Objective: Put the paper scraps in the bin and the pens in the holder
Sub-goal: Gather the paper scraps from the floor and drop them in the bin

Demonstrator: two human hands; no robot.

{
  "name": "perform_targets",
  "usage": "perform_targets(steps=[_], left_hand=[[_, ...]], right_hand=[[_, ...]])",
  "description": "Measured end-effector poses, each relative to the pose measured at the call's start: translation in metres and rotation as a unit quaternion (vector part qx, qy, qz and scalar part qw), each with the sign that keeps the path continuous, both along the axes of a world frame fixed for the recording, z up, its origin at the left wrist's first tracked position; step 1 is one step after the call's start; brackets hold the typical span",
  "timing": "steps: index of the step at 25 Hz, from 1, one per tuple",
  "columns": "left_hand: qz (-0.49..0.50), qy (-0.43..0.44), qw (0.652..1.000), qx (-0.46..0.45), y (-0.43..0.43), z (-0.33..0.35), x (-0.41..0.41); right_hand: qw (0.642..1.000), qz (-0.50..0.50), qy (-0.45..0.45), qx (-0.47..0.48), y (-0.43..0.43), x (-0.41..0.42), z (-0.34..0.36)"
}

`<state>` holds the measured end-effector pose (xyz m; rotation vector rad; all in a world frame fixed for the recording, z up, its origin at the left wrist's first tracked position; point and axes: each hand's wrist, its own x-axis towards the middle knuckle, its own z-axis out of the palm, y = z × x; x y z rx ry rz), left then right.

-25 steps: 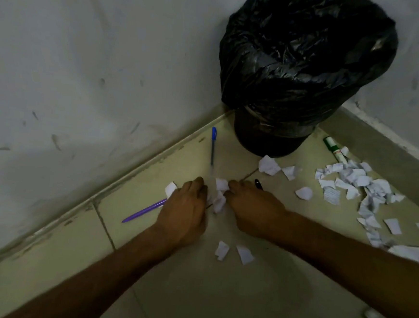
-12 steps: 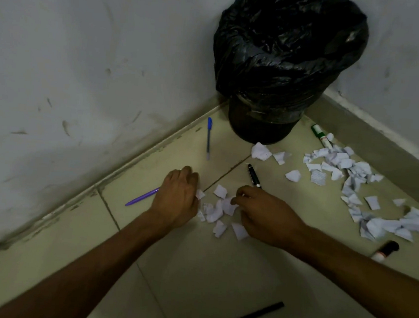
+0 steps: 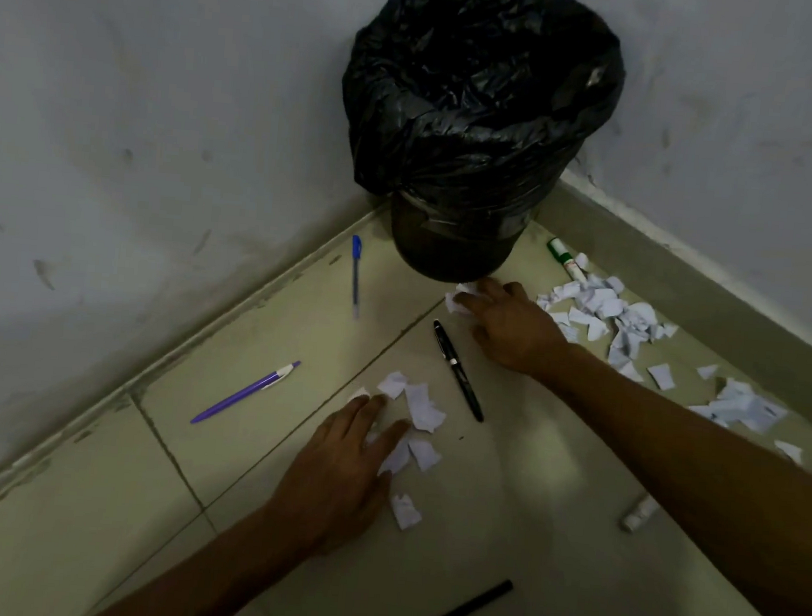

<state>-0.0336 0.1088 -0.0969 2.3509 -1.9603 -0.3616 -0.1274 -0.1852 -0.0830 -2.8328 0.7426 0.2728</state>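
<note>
A bin (image 3: pixel 476 133) lined with a black bag stands in the floor corner. My left hand (image 3: pixel 337 472) lies flat, fingers straight, on a small heap of white paper scraps (image 3: pixel 418 408). My right hand (image 3: pixel 509 325) reaches to the bin's foot, its fingers touching two scraps (image 3: pixel 456 298) there. A black pen (image 3: pixel 458 370) lies between my hands. A purple pen (image 3: pixel 244 392) and a blue pen (image 3: pixel 355 274) lie on the left near the wall. A big spread of scraps (image 3: pixel 607 319) covers the floor on the right. No pen holder is in view.
A green-and-white marker (image 3: pixel 563 258) lies by the right wall. A white marker (image 3: pixel 639 512) lies under my right forearm, and a black marker (image 3: pixel 457 613) lies at the bottom edge. Walls close the corner on the left and right.
My right hand has left the small heap and reached forward to the scraps at the bin's foot. My left hand has slid right onto the heap, which is gathered closer.
</note>
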Motion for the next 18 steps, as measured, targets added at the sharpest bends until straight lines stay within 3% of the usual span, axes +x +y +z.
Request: perform_targets(steps=[4,8,13,18], left_hand=[[-0.009,0.031,0.999,-0.007,0.009,0.003,-0.002],[-0.011,0.046,0.998,-0.03,0.02,0.014,-0.011],[-0.003,0.036,0.999,0.009,0.015,0.014,-0.014],[-0.065,0.041,0.997,-0.028,-0.007,0.019,-0.031]], right_hand=[[0.999,0.044,-0.003,0.011,0.021,-0.06,-0.004],[0.991,0.056,-0.03,0.115,0.058,-0.118,0.012],[0.993,-0.081,-0.011,0.084,0.078,-0.14,0.019],[0.987,-0.059,-0.02,0.151,0.124,-0.137,0.016]])
